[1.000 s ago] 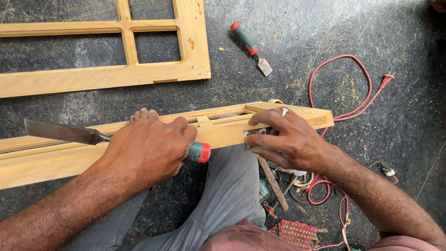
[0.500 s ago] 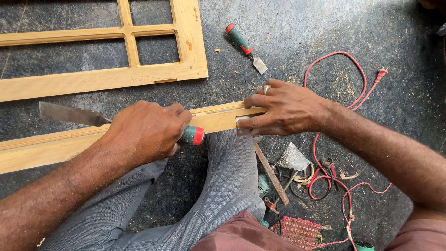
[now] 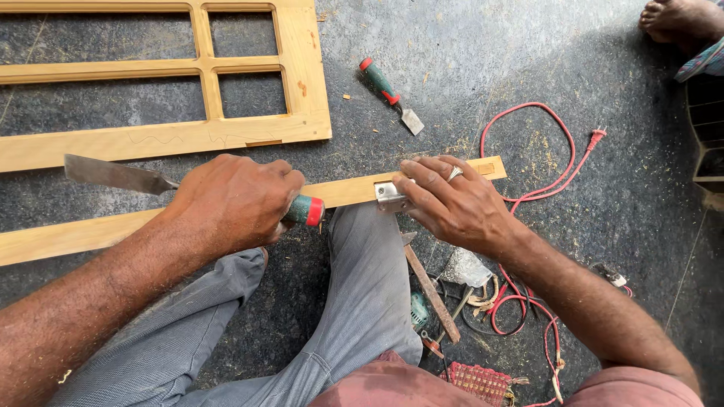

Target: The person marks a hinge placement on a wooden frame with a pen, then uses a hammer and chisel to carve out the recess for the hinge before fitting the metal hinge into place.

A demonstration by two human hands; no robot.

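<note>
A long pale wooden strip (image 3: 68, 235) lies across the dark floor over my knee. My left hand (image 3: 237, 200) is closed around the green and red handle of a wide chisel (image 3: 113, 175), whose steel blade points left above the strip. My right hand (image 3: 452, 202) presses down on a small metal hinge (image 3: 390, 194) set near the strip's right end, fingers spread over it and the wood.
A wooden window frame (image 3: 305, 90) lies at the top left. A second chisel (image 3: 388, 94) rests on the floor beyond the strip. A red cable (image 3: 554, 124) loops at the right, over a hammer (image 3: 434, 290) and small tools. Another person's foot (image 3: 675, 19) shows top right.
The strip, with both hands on it, now sits further left in view, so its right end shows. My left hand holds the chisel flatter. My right hand has settled on the hinge.
</note>
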